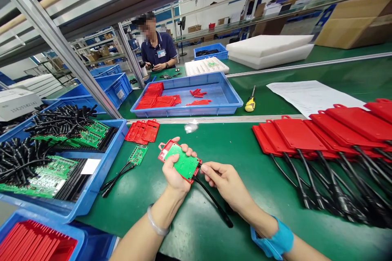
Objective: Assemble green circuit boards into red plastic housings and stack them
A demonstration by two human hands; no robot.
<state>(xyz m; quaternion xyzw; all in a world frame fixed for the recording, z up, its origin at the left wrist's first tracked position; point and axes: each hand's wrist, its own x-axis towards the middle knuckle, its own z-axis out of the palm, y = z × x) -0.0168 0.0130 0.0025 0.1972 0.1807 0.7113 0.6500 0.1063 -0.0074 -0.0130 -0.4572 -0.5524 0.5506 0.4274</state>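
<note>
Red case [166,148] is in the left hand [176,171], up over the green desk [226,142]. It looks like light, stiff plastic, maybe a bit slick, so its long sides seem the best place to hold. The green board [183,165] lies in it; that is likely thin and easy to hurt, so press softly. The black cable [211,197] comes out of one end and looks bendy, but may tug. The left fingers [187,149] wrap the case, thumb on the board. The right hand [226,179] has its fingers [211,167] pinched together by that end, on what I cannot tell
</note>
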